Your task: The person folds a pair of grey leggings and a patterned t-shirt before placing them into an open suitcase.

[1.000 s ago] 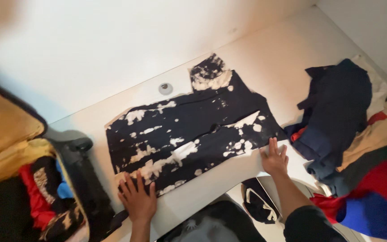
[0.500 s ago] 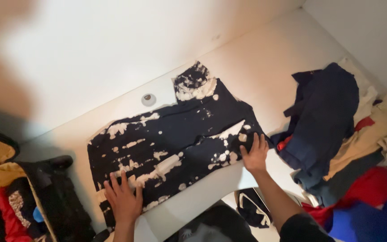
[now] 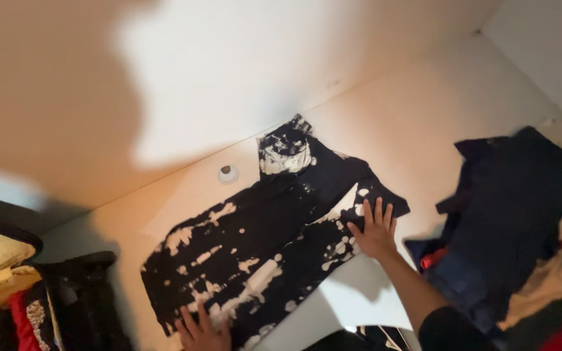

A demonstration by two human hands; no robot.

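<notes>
Dark cloth (image 3: 274,240) with pale bleached blotches lies spread flat across a white table (image 3: 450,117), running from the near left up toward the far middle, where a folded end with a big white patch reaches almost to the wall. Both hands press down on it with fingers spread and open, gripping nothing. The right hand (image 3: 374,231) lies flat on the right-hand edge of the cloth, palm down, fingertips pointing away toward the far side, its arm in a dark sleeve coming up from the near right. The left hand (image 3: 201,333) sits at the near edge of the cloth, low in view and partly cut off, its fingers fanned out over the blotchy fabric. Just beyond the cloth, near the wall, a small round white knob (image 3: 228,173) rests on the table, apart from the fabric. To the right, well clear of the right hand, a pile of clothes (image 3: 515,214) is heaped up: a dark navy piece on top, with cream and red bits showing underneath. At the near left an open bag (image 3: 66,299) holds yellow, red and black things.
</notes>
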